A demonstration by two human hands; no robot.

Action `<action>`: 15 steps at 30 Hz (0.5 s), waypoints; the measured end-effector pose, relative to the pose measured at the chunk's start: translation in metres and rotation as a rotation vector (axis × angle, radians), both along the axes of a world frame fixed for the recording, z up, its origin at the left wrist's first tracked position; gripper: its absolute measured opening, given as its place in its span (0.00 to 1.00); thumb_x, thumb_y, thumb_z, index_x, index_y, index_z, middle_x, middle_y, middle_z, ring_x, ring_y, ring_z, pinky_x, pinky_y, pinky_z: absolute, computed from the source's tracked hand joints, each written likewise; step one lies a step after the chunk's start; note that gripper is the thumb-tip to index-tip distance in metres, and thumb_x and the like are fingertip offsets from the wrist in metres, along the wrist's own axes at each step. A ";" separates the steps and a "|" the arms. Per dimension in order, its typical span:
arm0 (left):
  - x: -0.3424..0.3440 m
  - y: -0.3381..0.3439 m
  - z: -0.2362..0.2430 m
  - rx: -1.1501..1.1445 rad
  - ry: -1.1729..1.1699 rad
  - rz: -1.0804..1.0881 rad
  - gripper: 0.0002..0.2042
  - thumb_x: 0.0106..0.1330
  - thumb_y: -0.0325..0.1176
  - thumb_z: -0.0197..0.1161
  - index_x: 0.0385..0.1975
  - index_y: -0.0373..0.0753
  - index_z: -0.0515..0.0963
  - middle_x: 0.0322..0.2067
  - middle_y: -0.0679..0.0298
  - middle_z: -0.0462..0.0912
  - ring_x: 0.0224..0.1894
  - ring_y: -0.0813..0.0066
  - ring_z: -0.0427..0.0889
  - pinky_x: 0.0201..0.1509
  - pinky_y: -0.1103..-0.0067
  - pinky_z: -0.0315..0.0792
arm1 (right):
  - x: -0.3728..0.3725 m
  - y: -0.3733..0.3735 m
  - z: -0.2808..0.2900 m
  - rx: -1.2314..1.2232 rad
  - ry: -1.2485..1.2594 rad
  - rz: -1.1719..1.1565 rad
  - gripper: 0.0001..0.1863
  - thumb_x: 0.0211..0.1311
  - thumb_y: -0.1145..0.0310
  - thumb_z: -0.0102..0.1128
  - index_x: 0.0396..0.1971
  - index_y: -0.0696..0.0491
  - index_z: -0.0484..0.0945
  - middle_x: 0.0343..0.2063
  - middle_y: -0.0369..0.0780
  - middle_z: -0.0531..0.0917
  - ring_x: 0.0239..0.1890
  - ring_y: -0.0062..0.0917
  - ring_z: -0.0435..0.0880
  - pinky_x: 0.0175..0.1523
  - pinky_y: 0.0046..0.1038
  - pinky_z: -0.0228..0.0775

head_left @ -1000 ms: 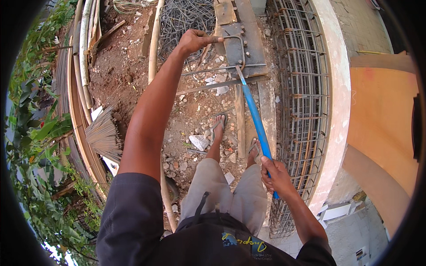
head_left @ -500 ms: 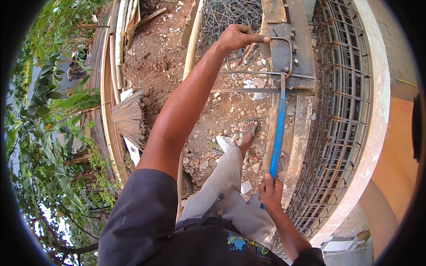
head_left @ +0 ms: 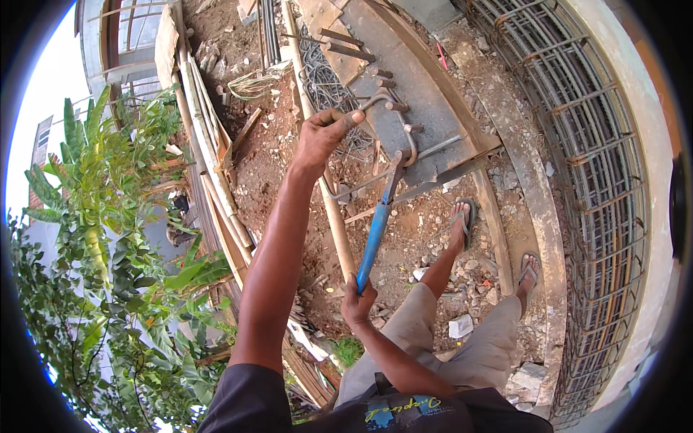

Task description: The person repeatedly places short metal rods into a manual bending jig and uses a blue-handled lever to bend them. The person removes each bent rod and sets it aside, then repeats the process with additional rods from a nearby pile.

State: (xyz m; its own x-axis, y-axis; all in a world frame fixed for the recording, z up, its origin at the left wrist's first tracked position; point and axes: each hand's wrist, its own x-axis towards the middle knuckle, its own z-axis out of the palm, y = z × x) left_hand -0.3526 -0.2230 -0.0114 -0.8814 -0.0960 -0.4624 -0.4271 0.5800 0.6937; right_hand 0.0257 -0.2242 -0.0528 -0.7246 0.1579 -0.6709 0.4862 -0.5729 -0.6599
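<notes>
My left hand [head_left: 325,138] is closed, thumb and fingers pinching the end of a thin steel rod [head_left: 372,100]. The rod curves past metal pegs [head_left: 413,128] that stand up from a dark steel-topped bench [head_left: 447,108]. Wrapped around the lower end of a bending bar is my right hand [head_left: 359,302]. The bar's blue handle [head_left: 374,238] slants up and right to its metal head [head_left: 397,167], which meets the rod beside the lowest peg. Beyond that bend, a stretch of rod runs left and ends in an upturned hook near a bamboo pole.
A long cage of tied reinforcing bars [head_left: 577,151] lies along the right, beside a pale wall edge. Tangled steel pieces [head_left: 321,76] lie behind my left hand. A bamboo pole [head_left: 336,224] crosses the rubble-strewn ground. Plants [head_left: 108,289] and stacked poles fill the left.
The blue handle has swung left and my right hand has gone with it. The rod's free stretch now has an upturned end in view. My view has turned, and both sandalled feet show.
</notes>
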 end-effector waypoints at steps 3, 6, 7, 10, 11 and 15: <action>-0.001 0.008 0.007 0.020 -0.047 -0.034 0.20 0.61 0.51 0.84 0.22 0.44 0.82 0.20 0.76 0.74 0.23 0.85 0.66 0.28 0.79 0.57 | 0.011 0.022 -0.022 -0.058 0.018 0.051 0.13 0.76 0.61 0.66 0.41 0.59 0.83 0.19 0.36 0.76 0.22 0.20 0.74 0.30 0.33 0.68; -0.012 -0.002 0.015 0.010 -0.119 -0.085 0.21 0.61 0.53 0.84 0.23 0.43 0.83 0.20 0.75 0.75 0.22 0.85 0.67 0.26 0.80 0.58 | 0.005 0.105 0.000 0.251 0.027 0.156 0.18 0.72 0.55 0.73 0.38 0.59 0.89 0.20 0.38 0.82 0.24 0.20 0.78 0.32 0.33 0.72; -0.011 -0.004 0.019 -0.047 -0.128 -0.073 0.23 0.59 0.55 0.85 0.23 0.42 0.84 0.20 0.74 0.76 0.22 0.84 0.68 0.26 0.79 0.58 | 0.016 0.133 0.009 0.344 0.032 0.188 0.18 0.71 0.55 0.74 0.38 0.58 0.89 0.20 0.38 0.83 0.23 0.21 0.78 0.32 0.33 0.72; 0.003 0.001 0.037 -0.191 -0.065 -0.160 0.30 0.57 0.67 0.79 0.26 0.40 0.89 0.19 0.71 0.75 0.24 0.80 0.70 0.29 0.76 0.64 | 0.041 0.227 0.047 0.623 0.039 0.237 0.19 0.67 0.55 0.77 0.32 0.58 0.89 0.16 0.40 0.82 0.20 0.24 0.79 0.32 0.33 0.72; 0.017 -0.022 0.035 -0.207 -0.044 -0.119 0.30 0.58 0.68 0.78 0.27 0.40 0.90 0.20 0.70 0.76 0.25 0.80 0.72 0.32 0.74 0.67 | 0.055 0.255 0.051 0.742 0.041 0.366 0.19 0.66 0.55 0.77 0.30 0.58 0.89 0.15 0.39 0.81 0.20 0.24 0.79 0.32 0.33 0.72; 0.098 -0.012 0.088 0.101 -0.014 -0.017 0.28 0.58 0.61 0.82 0.27 0.36 0.89 0.25 0.64 0.85 0.30 0.75 0.80 0.39 0.72 0.75 | 0.037 0.335 0.146 0.992 -0.073 0.408 0.20 0.66 0.54 0.76 0.27 0.58 0.87 0.15 0.39 0.80 0.19 0.25 0.79 0.32 0.36 0.72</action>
State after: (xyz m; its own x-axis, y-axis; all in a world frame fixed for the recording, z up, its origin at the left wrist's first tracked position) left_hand -0.2550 -0.2347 0.0763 -0.8757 -0.0338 -0.4817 -0.4284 0.5148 0.7426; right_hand 0.0626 0.1106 0.0931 -0.8093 0.4112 -0.4195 0.5762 0.4170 -0.7029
